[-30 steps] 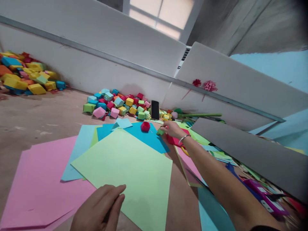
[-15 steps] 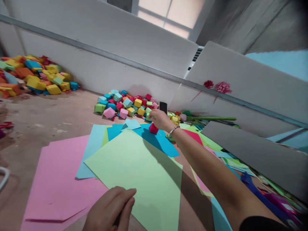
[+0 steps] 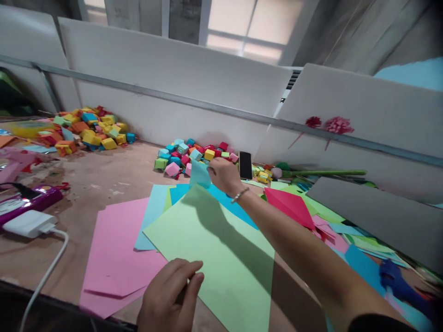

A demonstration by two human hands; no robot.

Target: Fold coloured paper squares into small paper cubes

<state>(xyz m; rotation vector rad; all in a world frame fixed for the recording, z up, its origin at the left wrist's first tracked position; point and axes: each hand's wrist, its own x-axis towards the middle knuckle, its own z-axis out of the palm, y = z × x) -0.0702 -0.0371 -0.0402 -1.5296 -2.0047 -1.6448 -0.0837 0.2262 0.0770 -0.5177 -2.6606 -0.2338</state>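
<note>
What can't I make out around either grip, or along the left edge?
Head view:
- Right-hand grip: its own back hides most fingers on the light blue paper piece.
- Left-hand grip: bottom edge cuts off the wrist.
- Deep blue paper sheet: partly covered by the pale green paper sheet.
- Purple-and-white boxy device: left edge cuts it off; markings too blurred to read.

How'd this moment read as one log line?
Right hand: pinching light-blue paper | left hand: near pale-green sheet, nothing visibly held
</note>
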